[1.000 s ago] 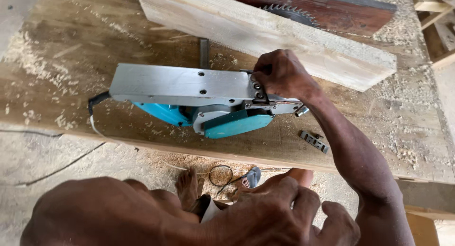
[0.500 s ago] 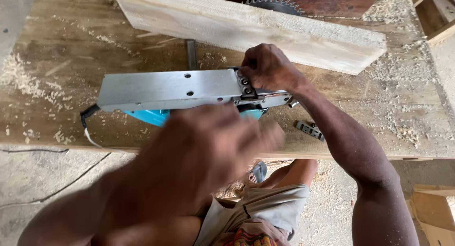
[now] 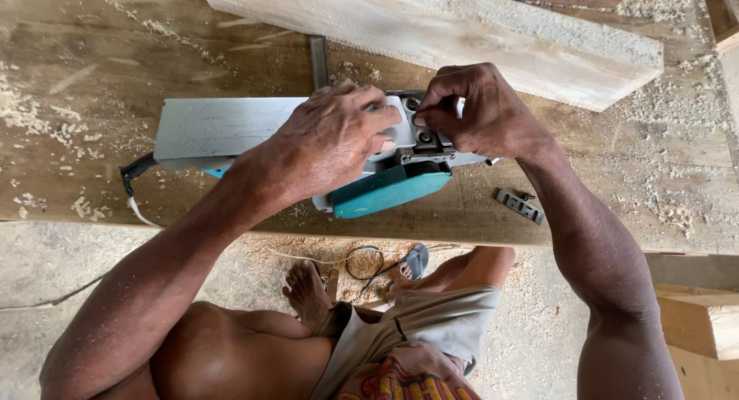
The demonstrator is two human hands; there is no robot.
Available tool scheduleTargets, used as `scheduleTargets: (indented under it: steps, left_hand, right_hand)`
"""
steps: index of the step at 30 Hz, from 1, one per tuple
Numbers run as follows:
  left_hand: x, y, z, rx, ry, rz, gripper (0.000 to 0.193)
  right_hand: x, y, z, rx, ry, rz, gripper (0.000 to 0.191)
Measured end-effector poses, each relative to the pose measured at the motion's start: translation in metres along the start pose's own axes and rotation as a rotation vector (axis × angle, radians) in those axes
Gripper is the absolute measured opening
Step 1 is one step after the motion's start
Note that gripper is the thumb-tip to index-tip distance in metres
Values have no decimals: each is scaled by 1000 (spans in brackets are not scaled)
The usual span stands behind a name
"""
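Planer (image 3: 385,188) – teal body, grey sole; plank (image 3: 462,30) – pale.
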State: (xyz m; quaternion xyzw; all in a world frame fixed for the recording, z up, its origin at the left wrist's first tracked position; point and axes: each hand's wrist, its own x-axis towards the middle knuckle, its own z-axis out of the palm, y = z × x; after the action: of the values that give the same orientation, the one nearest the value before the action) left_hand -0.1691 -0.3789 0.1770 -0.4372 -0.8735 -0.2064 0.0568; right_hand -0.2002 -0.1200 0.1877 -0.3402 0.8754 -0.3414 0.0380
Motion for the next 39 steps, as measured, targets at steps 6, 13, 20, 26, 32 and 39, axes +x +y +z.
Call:
scheduleTargets:
  steps: [6, 13, 20, 26, 32, 39]
  left_hand:
    - [-9, -26, -10, 4, -14, -24, 30]
    - [-15, -24, -14, 20, -129, -92, 27]
    - [-15, -19, -16, 64, -224, -114, 28]
    - [-7, -13, -27, 28, -288, -154, 28]
    - [-2, -16, -31, 6, -310, -174, 32]
    - [-7, -23, -28, 29, -267, -153, 30]
  right_hand:
    - [25, -9, 18, -109, 19, 154, 6]
    - [26, -15, 28, -76, 12, 226, 15]
    - [14, -7, 36, -21, 73, -47, 7]
    - [13, -7, 41, -60, 69, 141, 11]
    - [14, -6, 34, 74, 98, -22, 7]
    - [24, -10, 44, -43, 84, 182, 12]
